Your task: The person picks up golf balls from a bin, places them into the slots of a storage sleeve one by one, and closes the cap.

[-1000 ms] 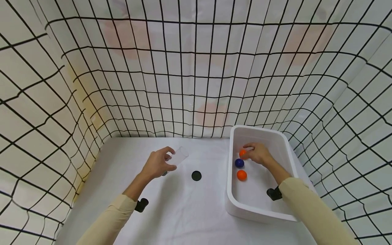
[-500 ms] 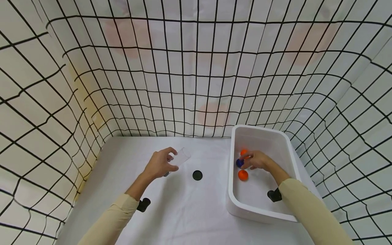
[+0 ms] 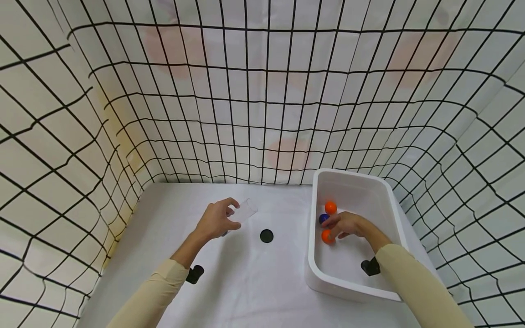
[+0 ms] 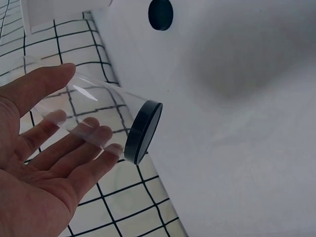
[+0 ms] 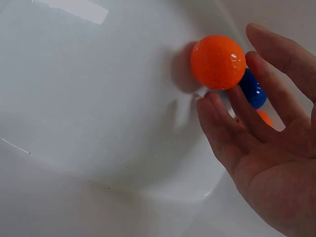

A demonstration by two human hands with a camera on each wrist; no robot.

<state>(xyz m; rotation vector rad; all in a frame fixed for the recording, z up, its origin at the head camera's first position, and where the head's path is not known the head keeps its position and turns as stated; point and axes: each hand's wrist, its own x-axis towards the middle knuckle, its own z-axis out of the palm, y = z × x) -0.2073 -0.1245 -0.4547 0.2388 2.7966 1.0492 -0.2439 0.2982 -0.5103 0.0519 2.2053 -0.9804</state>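
Observation:
My left hand (image 3: 216, 220) grips a clear tube (image 3: 246, 210) above the white table, tilted in the head view. In the left wrist view a black cap (image 4: 143, 132) closes one end of the tube, with the thumb on one side and the fingers on the other. Inside a white bin (image 3: 310, 246), my right hand (image 3: 348, 224) reaches with spread fingers over the balls. Its fingertips are right at the nearer orange ball (image 5: 217, 62), not wrapped round it. A dark blue ball (image 3: 323, 219) and another orange ball (image 3: 330, 207) lie in line behind it.
A flat black disc (image 3: 266, 236) lies on the table (image 3: 283, 282) between tube and bin. Black grid netting (image 3: 266, 114) encloses the back and both sides. A small black device (image 3: 194, 274) sits at the left wrist, another (image 3: 371, 267) at the right.
My right hand has moved from the far orange ball, past the blue one, toward the nearer orange ball. The left hand keeps the tube nearly in place.

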